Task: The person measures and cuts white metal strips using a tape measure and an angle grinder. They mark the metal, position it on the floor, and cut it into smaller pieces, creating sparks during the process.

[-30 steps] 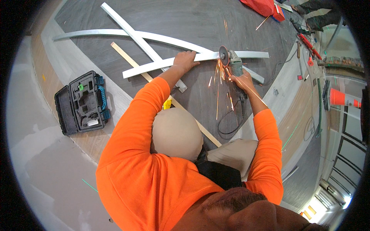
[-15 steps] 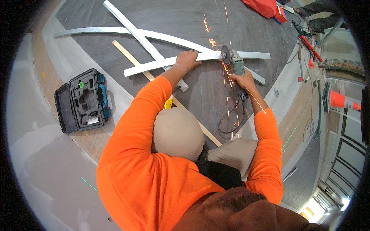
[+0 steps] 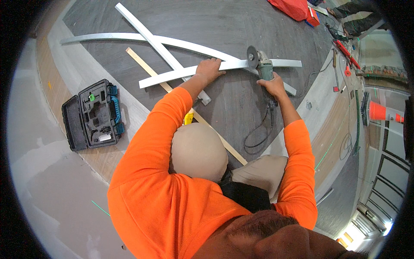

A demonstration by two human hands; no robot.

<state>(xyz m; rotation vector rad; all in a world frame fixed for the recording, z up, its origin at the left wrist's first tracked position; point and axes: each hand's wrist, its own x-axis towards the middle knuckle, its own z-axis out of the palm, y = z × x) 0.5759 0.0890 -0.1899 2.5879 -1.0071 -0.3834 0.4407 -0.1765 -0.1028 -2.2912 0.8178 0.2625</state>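
Observation:
My left hand (image 3: 210, 70) is closed over a white metal channel (image 3: 166, 77), pressing it across other pieces on the dark floor. In my right hand (image 3: 272, 85) is an angle grinder (image 3: 266, 69), gripped around its body. Its round disc (image 3: 252, 56) stands upright beside the channel's right part; whether it touches the metal I cannot tell. No sparks show. Under the held channel lie a long white metal strip (image 3: 185, 44) and another white metal length (image 3: 140, 30) crossing it, along with a wooden batten (image 3: 146, 67).
At left an open black tool case (image 3: 97, 114) lies on the floor. The grinder's cord (image 3: 250, 140) loops near my knees. A yellow object (image 3: 188, 118) sits by my left knee. At right are a hammer (image 3: 335, 69), red tools (image 3: 347, 54) and an orange cone (image 3: 377, 111). A person's legs (image 3: 360, 19) show far right.
The sparks have stopped. The grinder has shifted slightly up and to the right with my right hand. My left hand stays on the channel.

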